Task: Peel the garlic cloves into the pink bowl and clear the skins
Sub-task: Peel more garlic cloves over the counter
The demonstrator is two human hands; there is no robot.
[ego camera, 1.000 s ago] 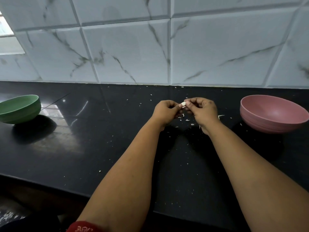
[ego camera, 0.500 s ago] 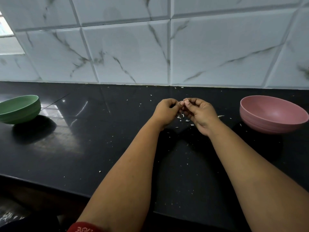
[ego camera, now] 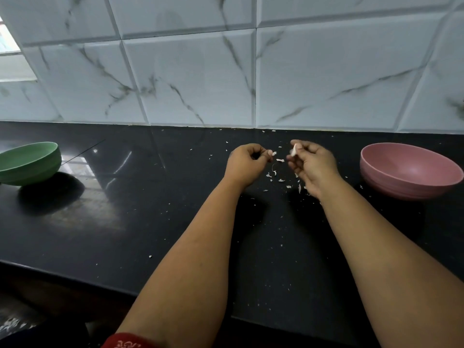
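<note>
My right hand (ego camera: 312, 164) pinches a small white garlic clove (ego camera: 294, 149) between thumb and fingertips, above the black counter and left of the pink bowl (ego camera: 411, 169). My left hand (ego camera: 247, 163) hovers a short way to the left, fingers curled, with a tiny bit of skin (ego camera: 274, 153) at its fingertips. Several white skin flakes (ego camera: 276, 175) lie on the counter between and below the two hands. I cannot see any contents in the pink bowl from this angle.
A green bowl (ego camera: 30, 163) stands at the far left of the counter (ego camera: 125, 222). A marble-tiled wall (ego camera: 200, 79) rises right behind the work area. The counter's front edge runs across the lower part of the view.
The hands were joined on the clove; now they have pulled apart. The right hand keeps the clove, and the left has moved left with a scrap of skin.
</note>
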